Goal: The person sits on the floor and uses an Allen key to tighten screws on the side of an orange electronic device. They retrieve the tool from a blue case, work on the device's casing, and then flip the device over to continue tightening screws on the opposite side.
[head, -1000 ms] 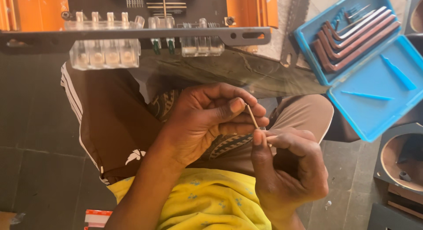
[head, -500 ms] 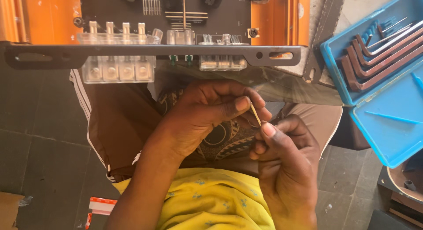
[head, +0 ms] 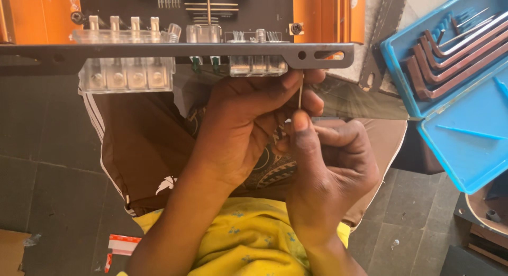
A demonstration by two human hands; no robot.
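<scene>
Right down by the lap, above the yellow patterned shirt, both hands meet over the brown trousers with white side stripes. The right hand sits nearest, fingers curled tight, thumb and forefinger pinched on the lower end of a thin, straight metal rod, seemingly a slim key or pin. It stands upright, tip pointing at the underside of the dark metal chassis rail, likely so it can meet something under that edge; what the tip touches I cannot tell. The left hand wraps in from the other side, fingertips closed against the rod's upper part just below the rail, apparently steadying it. So both grips are narrow and closed on the rod. Past the fingers, clear plastic terminal blocks hang along the rail's near edge, the dark circuit board with orange metal sides behind. Over at the right edge lies an open blue plastic case, dark L-shaped hex keys racked in its far corner, within reach.
</scene>
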